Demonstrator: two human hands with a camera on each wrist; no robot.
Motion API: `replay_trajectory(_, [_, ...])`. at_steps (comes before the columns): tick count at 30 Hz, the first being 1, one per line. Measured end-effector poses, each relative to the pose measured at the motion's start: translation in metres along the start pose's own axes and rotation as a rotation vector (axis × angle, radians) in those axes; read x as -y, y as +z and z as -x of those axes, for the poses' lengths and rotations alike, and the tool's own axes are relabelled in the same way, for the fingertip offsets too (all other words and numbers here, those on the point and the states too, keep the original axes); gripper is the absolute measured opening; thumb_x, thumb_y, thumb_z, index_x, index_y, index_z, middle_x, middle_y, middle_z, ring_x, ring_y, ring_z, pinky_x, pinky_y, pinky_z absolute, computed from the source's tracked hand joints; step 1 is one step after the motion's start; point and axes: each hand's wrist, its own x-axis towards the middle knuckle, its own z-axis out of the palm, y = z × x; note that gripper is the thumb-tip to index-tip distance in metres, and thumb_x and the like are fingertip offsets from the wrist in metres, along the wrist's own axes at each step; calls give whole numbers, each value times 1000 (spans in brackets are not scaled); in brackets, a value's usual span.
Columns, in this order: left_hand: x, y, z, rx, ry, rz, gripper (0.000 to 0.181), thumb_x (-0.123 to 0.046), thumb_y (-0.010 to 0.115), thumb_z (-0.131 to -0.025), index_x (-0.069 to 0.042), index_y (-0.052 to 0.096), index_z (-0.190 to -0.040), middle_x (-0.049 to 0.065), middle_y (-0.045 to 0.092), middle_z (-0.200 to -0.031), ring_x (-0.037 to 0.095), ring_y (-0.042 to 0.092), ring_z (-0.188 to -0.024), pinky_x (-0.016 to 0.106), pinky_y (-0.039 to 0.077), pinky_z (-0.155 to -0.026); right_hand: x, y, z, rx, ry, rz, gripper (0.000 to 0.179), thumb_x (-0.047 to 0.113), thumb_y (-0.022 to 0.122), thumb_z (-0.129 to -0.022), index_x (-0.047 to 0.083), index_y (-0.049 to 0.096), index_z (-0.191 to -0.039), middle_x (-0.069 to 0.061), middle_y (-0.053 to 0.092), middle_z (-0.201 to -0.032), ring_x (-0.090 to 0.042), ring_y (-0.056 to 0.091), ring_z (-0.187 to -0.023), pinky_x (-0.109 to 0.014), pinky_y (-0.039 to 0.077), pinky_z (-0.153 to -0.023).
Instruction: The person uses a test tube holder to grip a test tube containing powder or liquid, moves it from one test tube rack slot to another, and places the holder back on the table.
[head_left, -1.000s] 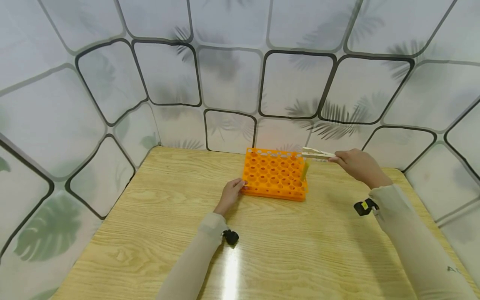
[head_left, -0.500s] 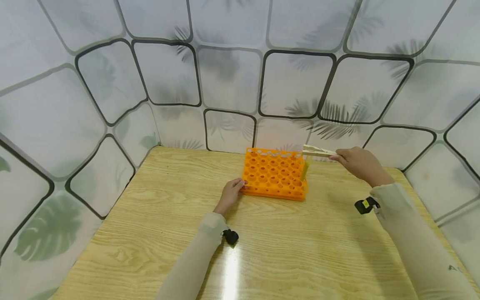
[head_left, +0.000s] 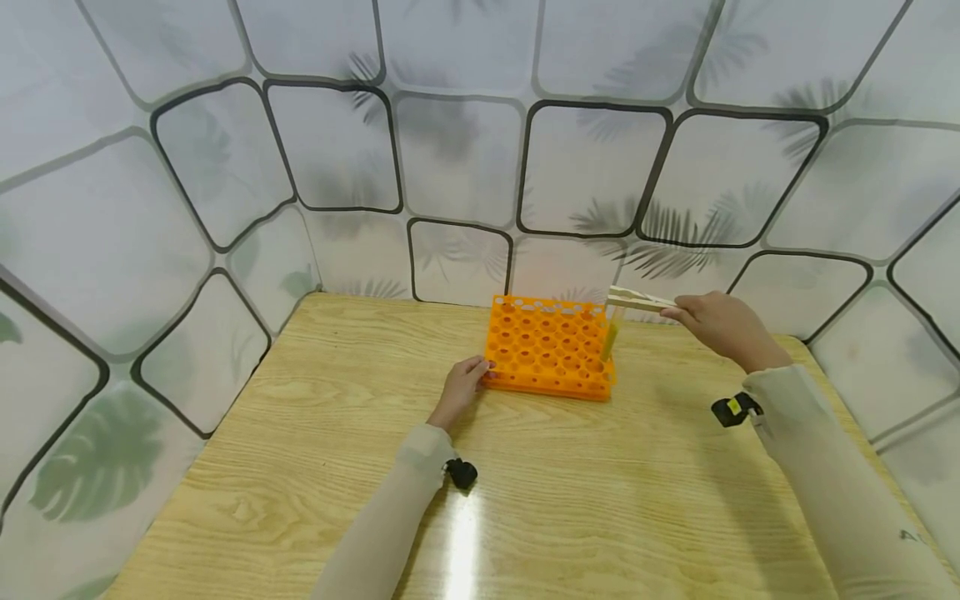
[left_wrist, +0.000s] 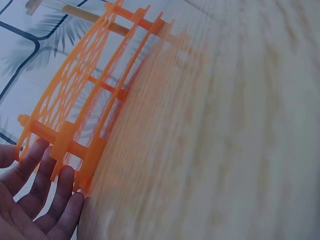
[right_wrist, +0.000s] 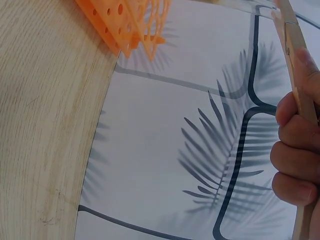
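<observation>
An orange test tube rack (head_left: 551, 386) with rows of round holes stands on the wooden table. My left hand (head_left: 459, 390) holds its near left corner; in the left wrist view the fingers (left_wrist: 62, 190) lie against the end of the rack, with the thumb at its top edge. My right hand (head_left: 723, 331) grips a wooden test tube clamp (head_left: 637, 300) beyond the rack's right side. The clamp's tip is at the top of a glass test tube (head_left: 610, 342) with yellow liquid. That tube stands slightly tilted at the rack's right edge, its lower part within the rack.
The light wooden table (head_left: 360, 350) ends at a patterned cloth wall (head_left: 461, 158) close behind the rack. The cloth also rises along both sides. Dark wrist cameras (head_left: 461, 475) sit on the sleeves.
My right hand has moved slightly up and to the right with the clamp. More clear glass of the tube shows below the clamp's tip. My left hand and the rack stay nearly still.
</observation>
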Motion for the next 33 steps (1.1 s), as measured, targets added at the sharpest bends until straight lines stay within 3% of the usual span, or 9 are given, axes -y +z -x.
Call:
replay_trajectory(4, [-5,3,2,-22,-65,-19,34,-23,43,-101,3,64,-106,20,65,-106,28,61,-98,31,48,-74,-1,-1,1,10,18,-12,38,37,40,-101,10,55,-79,0,41,-56,-13,38,-50,-35,37,-59])
replay_trajectory(9, [-10,4,5,-22,-60,-21,36,-21,40,-102,6,61,-111,25,63,-109,36,59,-103,35,49,-76,-2,0,2,15,33,-37,39,38,39,-101,9,58,-83,0,44,-57,-13,40,-51,-35,39,-59])
replay_trajectory(15, [-9,3,5,-25,-57,-13,33,-20,42,-101,4,63,-110,23,64,-107,32,60,-100,29,46,-73,-4,1,2,2,24,-40,39,36,42,-100,5,65,-96,0,60,-67,-12,53,-57,-48,47,-70])
replay_trajectory(19, [-9,4,6,-28,-42,-24,32,-19,42,-101,4,63,-109,22,65,-105,31,60,-98,31,48,-74,-5,2,3,0,26,-36,38,36,42,-100,7,63,-92,0,52,-61,-12,46,-53,-43,45,-65])
replay_trajectory(25, [-9,4,7,-23,-36,-24,33,-20,42,-101,4,63,-109,23,65,-105,32,60,-100,34,49,-78,-7,5,7,-28,18,-37,36,37,41,-100,11,52,-77,1,36,-55,-12,31,-49,-31,31,-55])
replay_trajectory(33, [-10,2,5,2,-65,12,36,-21,42,-101,7,61,-114,28,61,-111,39,57,-104,44,48,-84,-9,6,11,-35,30,-45,40,39,40,-100,12,49,-74,1,36,-55,-13,32,-48,-30,30,-55])
